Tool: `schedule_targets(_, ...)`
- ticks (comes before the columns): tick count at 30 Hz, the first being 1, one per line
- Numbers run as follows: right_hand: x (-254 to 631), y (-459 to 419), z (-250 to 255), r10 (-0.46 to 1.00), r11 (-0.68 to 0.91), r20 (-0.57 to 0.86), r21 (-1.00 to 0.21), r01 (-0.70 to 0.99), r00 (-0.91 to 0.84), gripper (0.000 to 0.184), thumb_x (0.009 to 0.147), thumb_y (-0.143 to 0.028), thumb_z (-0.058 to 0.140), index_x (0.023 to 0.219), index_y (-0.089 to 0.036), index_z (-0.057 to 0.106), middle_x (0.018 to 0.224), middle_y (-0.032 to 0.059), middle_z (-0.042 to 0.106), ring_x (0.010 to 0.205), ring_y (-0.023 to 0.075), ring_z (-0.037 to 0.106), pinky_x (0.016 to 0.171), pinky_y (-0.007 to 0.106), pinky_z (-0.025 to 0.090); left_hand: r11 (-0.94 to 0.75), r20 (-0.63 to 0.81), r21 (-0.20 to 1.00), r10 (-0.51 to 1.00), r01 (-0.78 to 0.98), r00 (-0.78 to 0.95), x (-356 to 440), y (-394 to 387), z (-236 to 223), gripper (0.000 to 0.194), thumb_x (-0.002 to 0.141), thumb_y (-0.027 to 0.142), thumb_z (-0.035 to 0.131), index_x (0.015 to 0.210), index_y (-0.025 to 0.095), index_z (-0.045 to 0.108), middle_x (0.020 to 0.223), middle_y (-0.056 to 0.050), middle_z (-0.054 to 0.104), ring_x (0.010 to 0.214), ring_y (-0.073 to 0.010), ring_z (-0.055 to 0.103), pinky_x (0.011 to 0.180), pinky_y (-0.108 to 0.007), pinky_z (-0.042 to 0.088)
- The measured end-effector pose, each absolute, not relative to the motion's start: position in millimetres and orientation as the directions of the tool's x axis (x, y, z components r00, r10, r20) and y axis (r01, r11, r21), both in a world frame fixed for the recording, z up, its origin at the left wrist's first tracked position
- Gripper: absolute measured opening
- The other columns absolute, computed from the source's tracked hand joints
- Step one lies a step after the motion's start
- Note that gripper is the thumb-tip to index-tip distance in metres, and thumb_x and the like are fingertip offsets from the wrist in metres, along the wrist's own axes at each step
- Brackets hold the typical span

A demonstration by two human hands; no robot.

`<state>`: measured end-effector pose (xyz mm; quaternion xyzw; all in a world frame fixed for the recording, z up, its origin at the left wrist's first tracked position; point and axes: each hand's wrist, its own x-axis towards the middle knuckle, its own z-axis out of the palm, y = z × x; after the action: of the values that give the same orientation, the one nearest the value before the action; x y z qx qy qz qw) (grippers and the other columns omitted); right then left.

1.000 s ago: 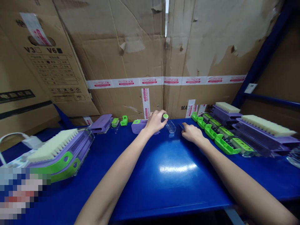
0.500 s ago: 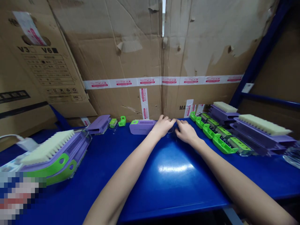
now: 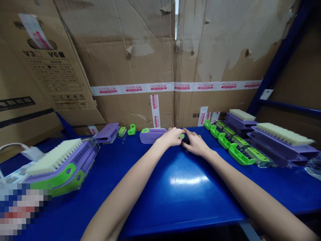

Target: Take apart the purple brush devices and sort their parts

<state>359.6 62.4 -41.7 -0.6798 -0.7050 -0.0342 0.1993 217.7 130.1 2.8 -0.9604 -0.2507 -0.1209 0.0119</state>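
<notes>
Both hands now grip the green-ended piece, hidden half a second ago.

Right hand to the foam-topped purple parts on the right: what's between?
Head view, from the right hand outward: a strip of blue table, a row of green clips, then clear boxes with green tops.

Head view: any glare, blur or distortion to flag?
Head view, bright glare on the blue table; head view, lower-left corner pixelated; head view, outer edges look stretched; head view, the green-ended piece at the left hand is small and soft.
</notes>
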Motion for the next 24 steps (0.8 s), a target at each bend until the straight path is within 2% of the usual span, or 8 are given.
schedule_targets(4, 365, 68, -50, 0.928, 0.161, 0.370, -0.290, 0.944, -0.044, 0.084, 0.078, -0.042, 0.059, 0.147, -0.011, 0.022, 0.132, 0.0220, 0.051, 0.121, 0.0329, 0.047, 0.099, 0.050, 0.032, -0.876, 0.237, 0.085, 0.480, 0.474, 0.845, 219, 125, 4, 0.033, 0.084, 0.013, 0.048, 0.110, 0.020, 0.066, 0.105, -0.009, 0.071, 0.096, -0.0225, 0.066, 0.082, -0.031, 0.050)
schedule_targets(7, 367, 72, -57, 0.918, 0.207, 0.392, -0.356, 0.911, -0.055, 0.092, 0.075, -0.044, 0.063, 0.149, -0.013, 0.017, 0.127, 0.0202, 0.055, 0.119, 0.0322, 0.050, 0.098, 0.050, 0.034, -0.880, 0.267, 0.123, 0.474, 0.458, 0.839, 221, 124, 1, 0.031, 0.084, 0.013, 0.050, 0.107, 0.020, 0.068, 0.101, -0.007, 0.072, 0.093, -0.0218, 0.067, 0.081, -0.030, 0.049)
schedule_targets(12, 370, 75, -59, 0.915, 0.259, 0.395, -0.427, 0.867, -0.079, 0.102, 0.068, -0.040, 0.070, 0.150, -0.016, 0.013, 0.131, 0.0169, 0.054, 0.125, 0.0310, 0.047, 0.102, 0.050, 0.032, -0.903, 0.272, 0.162, 0.429, 0.398, 0.861, 220, 125, 0, 0.025, 0.082, 0.013, 0.053, 0.098, 0.020, 0.071, 0.097, -0.005, 0.073, 0.087, -0.0200, 0.067, 0.077, -0.028, 0.049)
schedule_targets(15, 371, 75, -55, 0.929, 0.248, 0.363, -0.452, 0.857, -0.077, 0.105, 0.065, -0.040, 0.072, 0.149, -0.016, 0.015, 0.128, 0.0154, 0.056, 0.125, 0.0311, 0.047, 0.102, 0.049, 0.034, -0.900, 0.272, 0.149, 0.435, 0.409, 0.858, 220, 123, 0, 0.025, 0.081, 0.013, 0.054, 0.097, 0.021, 0.071, 0.095, -0.004, 0.073, 0.085, -0.0191, 0.067, 0.076, -0.027, 0.049)
schedule_targets(19, 373, 75, -51, 0.933, 0.253, 0.351, -0.471, 0.845, -0.084, 0.105, 0.065, -0.040, 0.072, 0.149, -0.013, 0.016, 0.121, 0.0146, 0.060, 0.117, 0.0296, 0.053, 0.098, 0.045, 0.038, -0.871, 0.297, 0.097, 0.487, 0.482, 0.821, 224, 116, 1, 0.022, 0.080, 0.014, 0.057, 0.096, 0.020, 0.071, 0.090, -0.005, 0.073, 0.085, -0.0204, 0.067, 0.077, -0.029, 0.049)
schedule_targets(24, 375, 76, -53, 0.923, 0.261, 0.376, -0.458, 0.850, -0.081, 0.102, 0.064, -0.038, 0.073, 0.149, -0.018, 0.019, 0.126, 0.0142, 0.057, 0.116, 0.0298, 0.052, 0.097, 0.045, 0.038, -0.862, 0.256, 0.050, 0.499, 0.504, 0.828, 226, 111, 4, 0.017, 0.081, 0.018, 0.057, 0.085, 0.018, 0.074, 0.083, -0.006, 0.074, 0.082, -0.0210, 0.067, 0.080, -0.031, 0.047)
